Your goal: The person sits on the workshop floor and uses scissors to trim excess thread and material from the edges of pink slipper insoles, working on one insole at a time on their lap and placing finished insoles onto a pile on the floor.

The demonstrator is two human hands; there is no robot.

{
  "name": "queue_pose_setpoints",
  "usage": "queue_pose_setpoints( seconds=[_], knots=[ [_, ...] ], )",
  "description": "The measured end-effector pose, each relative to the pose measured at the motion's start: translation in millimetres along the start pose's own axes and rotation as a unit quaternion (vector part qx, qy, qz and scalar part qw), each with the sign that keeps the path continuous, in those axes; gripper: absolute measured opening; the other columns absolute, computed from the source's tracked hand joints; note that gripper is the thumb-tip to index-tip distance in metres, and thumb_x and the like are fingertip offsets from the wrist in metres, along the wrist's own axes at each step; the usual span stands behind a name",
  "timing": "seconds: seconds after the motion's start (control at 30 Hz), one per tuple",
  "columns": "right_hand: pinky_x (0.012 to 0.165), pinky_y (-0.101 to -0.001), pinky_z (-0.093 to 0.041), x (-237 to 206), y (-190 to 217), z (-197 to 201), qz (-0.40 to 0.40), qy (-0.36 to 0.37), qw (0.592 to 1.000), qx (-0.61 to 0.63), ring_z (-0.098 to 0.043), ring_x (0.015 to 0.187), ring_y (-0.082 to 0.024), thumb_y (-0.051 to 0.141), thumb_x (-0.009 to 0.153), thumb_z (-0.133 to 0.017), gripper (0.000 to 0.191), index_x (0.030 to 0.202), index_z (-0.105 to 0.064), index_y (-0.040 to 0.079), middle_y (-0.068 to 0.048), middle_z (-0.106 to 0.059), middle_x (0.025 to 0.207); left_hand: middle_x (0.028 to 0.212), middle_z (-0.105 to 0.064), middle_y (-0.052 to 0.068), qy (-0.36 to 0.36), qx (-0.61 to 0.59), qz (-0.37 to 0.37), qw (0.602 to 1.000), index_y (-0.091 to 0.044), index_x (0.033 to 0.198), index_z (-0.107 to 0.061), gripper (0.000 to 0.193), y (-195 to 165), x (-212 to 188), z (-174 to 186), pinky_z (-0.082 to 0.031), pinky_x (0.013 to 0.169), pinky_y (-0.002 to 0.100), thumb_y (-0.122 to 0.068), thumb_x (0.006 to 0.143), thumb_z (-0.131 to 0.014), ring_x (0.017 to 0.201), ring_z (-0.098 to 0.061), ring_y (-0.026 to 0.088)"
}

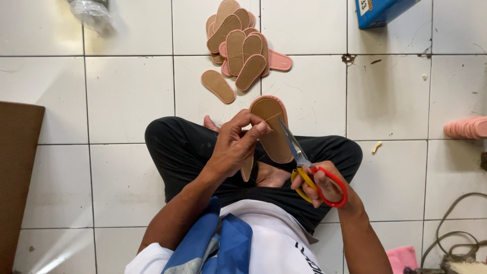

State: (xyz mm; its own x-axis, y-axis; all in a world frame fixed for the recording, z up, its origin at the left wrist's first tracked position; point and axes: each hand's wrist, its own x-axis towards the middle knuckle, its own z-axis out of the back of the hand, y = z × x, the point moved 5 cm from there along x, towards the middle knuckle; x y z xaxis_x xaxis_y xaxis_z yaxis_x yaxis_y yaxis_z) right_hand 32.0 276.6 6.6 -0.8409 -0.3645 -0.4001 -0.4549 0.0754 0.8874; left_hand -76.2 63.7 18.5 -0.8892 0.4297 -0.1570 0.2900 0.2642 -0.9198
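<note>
The left hand (236,144) pinches a tan insole (271,127) with a pink rim, holding it up over the crossed legs in black trousers (177,152). The right hand (324,185) grips scissors (309,170) with one yellow and one red handle, blades slightly apart beside the insole's edge. More insoles (238,45) lie piled on the white tiled floor (127,91) ahead
</note>
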Motion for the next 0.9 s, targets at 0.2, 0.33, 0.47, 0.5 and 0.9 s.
queue_pose_setpoints(
  seconds=[0.2, 0.33, 0.47, 0.5, 0.9],
  knots=[
    [0.040, -0.0225, -0.045, 5, 0, -2, 0.044, 0.023, 0.997, 0.054, -0.052, 0.042, -0.010, 0.081, 0.088, -0.052, 0.091, 0.090, -0.070, -0.009, -0.002, -0.055, 0.056, 0.104, -0.059, 0.001, 0.036, 0.011, -0.054, 0.998, 0.001, 0.107, -0.069, 0.021, 7, -6, 1, -0.037, 0.054, 0.020, -0.020, 0.110, -0.064, 0.068, -0.049, 0.003],
    [0.041, -0.0212, -0.043, 6, 3, 5, 0.122, -0.113, 0.986, 0.015, -0.053, 0.044, -0.010, 0.062, 0.095, -0.064, 0.069, 0.093, -0.072, -0.007, -0.001, -0.056, 0.055, 0.097, -0.062, 0.003, 0.024, -0.042, 0.012, 0.999, -0.002, 0.106, -0.068, 0.020, 20, -8, 13, -0.034, 0.048, 0.018, -0.021, 0.109, -0.062, 0.057, -0.046, 0.002],
    [0.065, -0.0259, -0.057, 24, 15, -14, 0.210, -0.140, 0.952, -0.174, -0.067, 0.074, -0.014, 0.029, 0.098, -0.074, 0.038, 0.110, -0.064, -0.006, -0.009, -0.069, 0.085, 0.073, -0.051, -0.001, 0.033, -0.073, 0.056, 0.995, -0.001, 0.109, -0.068, 0.020, 30, -12, 14, -0.031, 0.043, 0.018, -0.020, 0.111, -0.062, 0.049, -0.041, 0.001],
    [0.060, -0.0251, -0.058, 35, 12, -14, 0.145, -0.185, 0.954, -0.188, -0.070, 0.067, -0.012, 0.024, 0.094, -0.074, 0.030, 0.105, -0.067, -0.004, -0.007, -0.071, 0.077, 0.085, -0.056, -0.005, 0.000, -0.066, 0.056, 0.996, 0.000, 0.107, -0.068, 0.020, 31, -12, 18, -0.030, 0.042, 0.017, -0.019, 0.109, -0.061, 0.049, -0.041, 0.001],
    [0.069, -0.0319, -0.059, 48, 58, -70, 0.333, -0.141, 0.848, -0.387, -0.068, 0.076, -0.021, 0.025, 0.068, -0.088, 0.073, 0.121, -0.049, -0.006, -0.019, -0.069, 0.117, 0.067, -0.052, -0.003, -0.146, -0.258, 0.038, 0.954, 0.000, 0.105, -0.065, 0.019, 44, 11, 57, -0.032, 0.038, 0.018, -0.016, 0.107, -0.056, 0.045, -0.036, 0.003]
  ],
)
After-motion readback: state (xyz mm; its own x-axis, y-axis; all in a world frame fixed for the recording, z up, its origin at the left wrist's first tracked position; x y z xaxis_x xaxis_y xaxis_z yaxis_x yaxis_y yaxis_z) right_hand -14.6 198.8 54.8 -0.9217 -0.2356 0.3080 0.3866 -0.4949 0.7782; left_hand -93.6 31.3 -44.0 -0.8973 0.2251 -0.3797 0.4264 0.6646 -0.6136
